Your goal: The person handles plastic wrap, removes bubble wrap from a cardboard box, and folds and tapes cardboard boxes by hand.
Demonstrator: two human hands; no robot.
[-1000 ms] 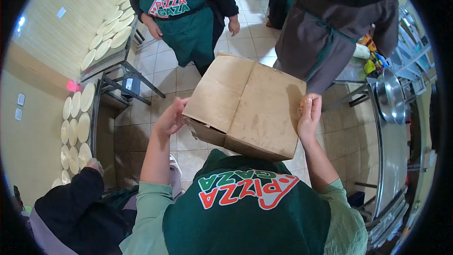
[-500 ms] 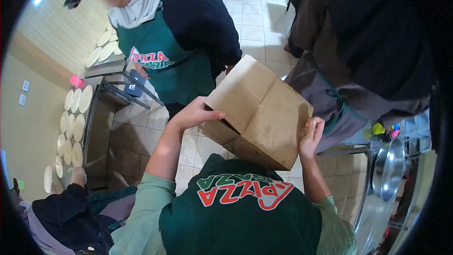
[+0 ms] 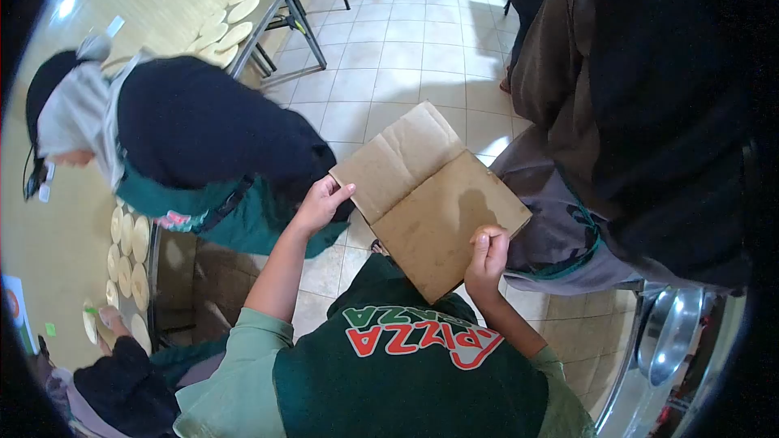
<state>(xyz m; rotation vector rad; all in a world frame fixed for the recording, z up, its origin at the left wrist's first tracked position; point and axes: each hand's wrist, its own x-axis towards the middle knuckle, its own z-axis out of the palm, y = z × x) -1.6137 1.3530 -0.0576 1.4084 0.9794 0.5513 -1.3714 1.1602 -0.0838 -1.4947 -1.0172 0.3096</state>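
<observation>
A brown cardboard box [image 3: 442, 227] is held up in front of my green apron [image 3: 389, 381], its flat creased face tilted toward me. My left hand [image 3: 322, 201] pinches the left edge of its paler flap [image 3: 406, 154], thumb on top. My right hand [image 3: 488, 253] is closed at the lower right edge, thumb up over the cardboard; its other fingertips are partly hidden. Dark smudges and a shadow show on the box's face. The inside of the box is out of sight.
Close on my left a person in a green apron [image 3: 219, 211] bends over; another in dark clothes [image 3: 649, 97] stands on my right. At lower left a co-worker's hand [image 3: 114, 320] is among dough rounds [image 3: 126, 231]. A metal bowl [image 3: 669, 337] stands at right.
The box has tipped flatter and dropped slightly. My right hand has shifted left along its edge, and my left hand has moved slightly. The person at left has moved further left, bending.
</observation>
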